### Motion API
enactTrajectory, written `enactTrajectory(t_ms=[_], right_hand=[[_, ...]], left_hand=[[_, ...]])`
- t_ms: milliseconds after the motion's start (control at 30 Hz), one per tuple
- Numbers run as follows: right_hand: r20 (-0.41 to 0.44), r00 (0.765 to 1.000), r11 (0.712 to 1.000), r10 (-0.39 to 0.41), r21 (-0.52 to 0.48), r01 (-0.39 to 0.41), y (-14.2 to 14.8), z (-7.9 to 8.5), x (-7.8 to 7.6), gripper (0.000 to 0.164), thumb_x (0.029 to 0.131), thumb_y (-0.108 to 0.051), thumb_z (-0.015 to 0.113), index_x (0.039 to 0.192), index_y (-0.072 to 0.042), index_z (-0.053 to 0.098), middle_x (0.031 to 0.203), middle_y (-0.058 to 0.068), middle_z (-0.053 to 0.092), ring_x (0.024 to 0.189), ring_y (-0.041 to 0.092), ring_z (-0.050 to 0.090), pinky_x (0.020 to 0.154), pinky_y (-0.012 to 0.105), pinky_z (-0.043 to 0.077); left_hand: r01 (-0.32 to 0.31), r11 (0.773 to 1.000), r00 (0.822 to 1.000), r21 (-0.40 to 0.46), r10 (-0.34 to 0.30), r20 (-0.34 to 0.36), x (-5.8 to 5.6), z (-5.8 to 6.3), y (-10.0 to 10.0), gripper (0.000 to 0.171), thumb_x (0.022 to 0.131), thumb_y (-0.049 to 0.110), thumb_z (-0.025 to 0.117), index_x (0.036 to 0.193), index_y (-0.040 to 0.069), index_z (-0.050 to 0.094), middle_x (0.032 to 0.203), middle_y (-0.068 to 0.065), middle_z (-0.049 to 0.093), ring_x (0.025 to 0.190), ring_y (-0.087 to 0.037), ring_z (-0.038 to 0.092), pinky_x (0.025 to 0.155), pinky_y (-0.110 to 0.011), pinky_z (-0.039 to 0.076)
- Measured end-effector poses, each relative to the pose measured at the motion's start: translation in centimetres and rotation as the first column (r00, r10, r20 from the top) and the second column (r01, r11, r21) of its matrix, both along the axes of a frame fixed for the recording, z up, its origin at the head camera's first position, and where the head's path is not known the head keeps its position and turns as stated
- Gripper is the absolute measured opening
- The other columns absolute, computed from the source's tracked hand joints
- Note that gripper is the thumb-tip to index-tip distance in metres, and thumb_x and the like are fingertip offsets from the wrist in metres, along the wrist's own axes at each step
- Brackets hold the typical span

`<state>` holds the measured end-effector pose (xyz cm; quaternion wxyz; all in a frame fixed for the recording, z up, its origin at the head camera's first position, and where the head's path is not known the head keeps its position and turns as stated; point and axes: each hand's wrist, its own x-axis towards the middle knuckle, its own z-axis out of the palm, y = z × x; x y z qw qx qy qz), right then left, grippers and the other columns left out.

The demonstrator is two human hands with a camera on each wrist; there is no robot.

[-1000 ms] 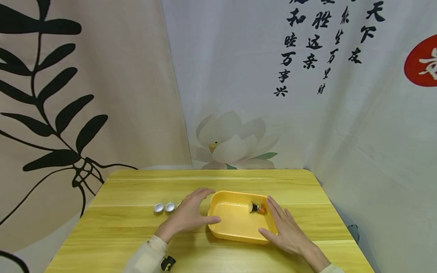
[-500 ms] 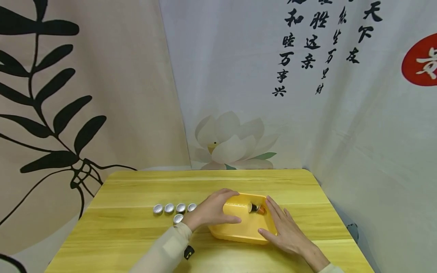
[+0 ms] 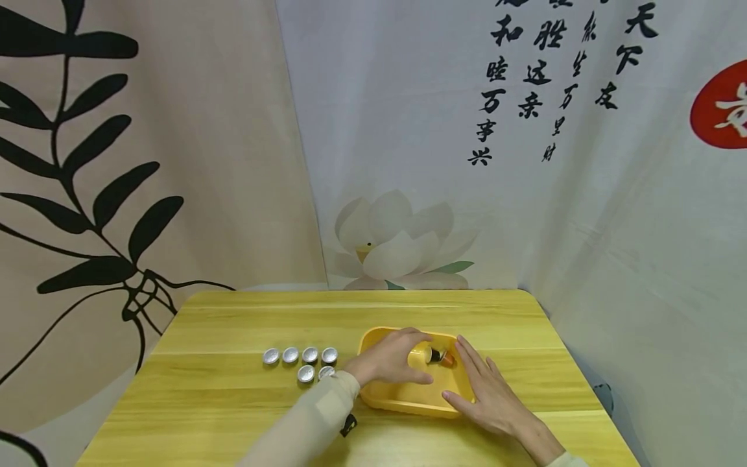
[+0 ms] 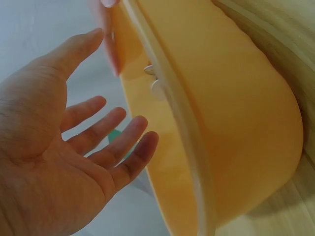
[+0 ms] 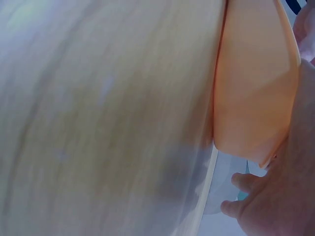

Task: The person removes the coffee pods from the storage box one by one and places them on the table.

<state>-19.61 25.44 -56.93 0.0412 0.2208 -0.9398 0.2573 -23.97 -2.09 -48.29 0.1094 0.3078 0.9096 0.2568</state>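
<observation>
A yellow plastic tray sits on the table. In its right part lie a black coffee capsule and an orange coffee capsule, close together. My left hand hovers over the tray's left half, thumb and fingers spread, nothing held. The left wrist view shows that hand loosely open beside the tray's rim. At the right end, my right hand rests against the tray with straight fingers. In the right wrist view the hand partly hides behind the tray wall.
Several silver-topped capsules stand in two rows on the wooden table, left of the tray. My left sleeve passes close to the nearest ones. A printed curtain hangs behind the table's back edge.
My left hand has moved right, from the tray's left edge to above its inside, uncovering more silver-topped capsules. The right hand and the tray have stayed nearly still.
</observation>
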Motion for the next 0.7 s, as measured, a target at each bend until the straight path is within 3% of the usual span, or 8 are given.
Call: enactTrajectory(t_ms=[167,700], right_hand=[[0.001,1.000,1.000,0.001,-0.001,-0.001,0.0,-0.1,0.0,0.101,0.107,-0.057,0.071,0.181,-0.009,0.021,0.191,0.011,0.018,0.166,0.049,0.042,0.129,0.087,0.024],[0.017,1.000,1.000,0.001,-0.013,-0.001,0.1,-0.1,0.0,0.101,0.107,-0.055,0.072,0.181,-0.009,0.020,0.192,0.009,0.017,0.167,0.049,0.041,0.130,0.087,0.024]], left_hand=[[0.004,1.000,1.000,-0.002,-0.004,0.029,-0.8,-0.8,0.9,0.077,0.100,0.042,0.088,0.165,0.015,0.057,0.173,-0.006,0.056,0.160,-0.029,0.055,0.130,-0.050,0.052],[0.041,0.998,0.998,-0.055,-0.039,0.040,-2.7,-2.6,2.6,0.071,0.100,0.032,0.090,0.163,0.019,0.060,0.167,0.003,0.063,0.146,-0.021,0.068,0.121,-0.041,0.060]])
